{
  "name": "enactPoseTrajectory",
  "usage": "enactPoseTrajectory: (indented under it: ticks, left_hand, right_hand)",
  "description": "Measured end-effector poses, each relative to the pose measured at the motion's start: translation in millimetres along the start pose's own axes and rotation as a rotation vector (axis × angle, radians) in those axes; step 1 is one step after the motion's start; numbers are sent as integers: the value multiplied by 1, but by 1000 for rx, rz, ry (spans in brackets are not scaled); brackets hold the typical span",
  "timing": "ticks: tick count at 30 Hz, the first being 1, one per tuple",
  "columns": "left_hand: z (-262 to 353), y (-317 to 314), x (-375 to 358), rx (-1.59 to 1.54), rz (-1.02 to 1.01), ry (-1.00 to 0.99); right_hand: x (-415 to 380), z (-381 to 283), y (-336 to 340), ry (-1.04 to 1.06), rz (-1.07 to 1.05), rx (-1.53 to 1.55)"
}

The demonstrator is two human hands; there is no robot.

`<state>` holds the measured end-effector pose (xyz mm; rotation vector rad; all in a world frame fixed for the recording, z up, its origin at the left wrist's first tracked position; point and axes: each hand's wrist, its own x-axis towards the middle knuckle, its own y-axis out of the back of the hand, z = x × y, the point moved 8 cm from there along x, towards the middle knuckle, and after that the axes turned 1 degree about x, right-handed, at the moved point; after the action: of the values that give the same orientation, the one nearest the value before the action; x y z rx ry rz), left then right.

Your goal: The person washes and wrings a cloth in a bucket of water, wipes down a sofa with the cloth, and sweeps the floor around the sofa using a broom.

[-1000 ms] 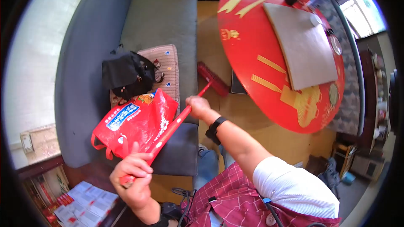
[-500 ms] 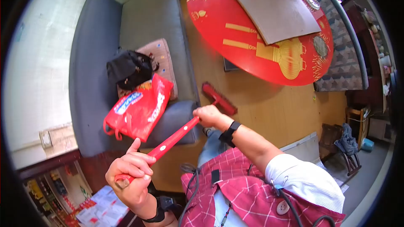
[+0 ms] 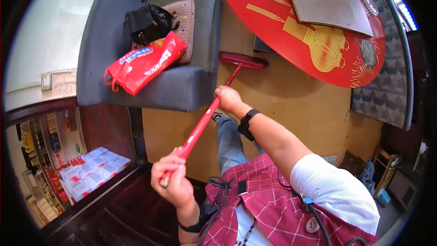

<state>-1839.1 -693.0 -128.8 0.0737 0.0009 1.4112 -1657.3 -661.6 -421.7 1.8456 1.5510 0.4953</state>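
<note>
A broom with a red handle (image 3: 200, 126) slants up and away across the view. My left hand (image 3: 175, 180) is closed round its upper end, close to my body. Farther down the shaft, my right hand (image 3: 229, 99) grips it with fingers wrapped round. The red broom head (image 3: 244, 60) lies at floor level, bristles facing away, between the bench and the round table. Both my wrists carry dark bands.
A grey padded bench (image 3: 166, 86) holds a black bag (image 3: 144, 23), a red bag (image 3: 148, 64) and a cushion (image 3: 185, 29). At right stands a red round table (image 3: 273, 27) with a grey board (image 3: 325, 2). A patterned bench (image 3: 384, 93) is behind it. My foot (image 3: 217, 115) is on the wooden floor.
The broom head has turned to lie more crosswise, and the handle stands steeper in view. My left hand has come closer to my body, its thumb lowered onto the handle. The view has shifted.
</note>
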Motion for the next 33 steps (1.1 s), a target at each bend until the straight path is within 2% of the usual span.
enactPoseTrajectory:
  ticks: [4,7,10,13,17,18,20,22,24,27,28,30,32,33]
  left_hand:
    - [50,28,-57,130,82,53]
    - [90,43,-88,218,138,67]
    - [117,36,-111,301,129,65]
    - [132,35,-127,309,101,19]
    - [133,75,-151,112,127,-81]
    - [123,83,-156,78,117,-79]
    - [85,100,-162,2,107,-37]
    - [35,121,-171,-70,211,15]
    - [11,137,-180,-115,289,67]
    - [5,172,-212,-76,409,77]
    - [1,191,-225,-85,458,105]
    - [11,208,-256,-10,476,127]
    - [29,222,-288,41,533,146]
    - [37,231,-301,38,554,139]
  right_hand:
    - [-77,-52,-45,145,-212,-107]
    - [-138,-93,-63,204,-549,-84]
    - [-184,-111,-69,280,-747,-29]
    - [-207,-126,-49,359,-748,-41]
    - [-208,-123,-35,351,-522,-249]
    - [-201,-119,-33,398,-451,-269]
    - [-179,-93,-47,266,-420,-331]
    - [-157,-75,-70,262,-373,-435]
    - [-145,-75,-93,279,-373,-407]
    - [-162,-102,-141,348,-468,-432]
    - [-179,-110,-159,298,-555,-508]
    - [-221,-125,-194,318,-723,-489]
    - [-261,-149,-214,400,-740,-363]
    - [-277,-156,-234,437,-826,-467]
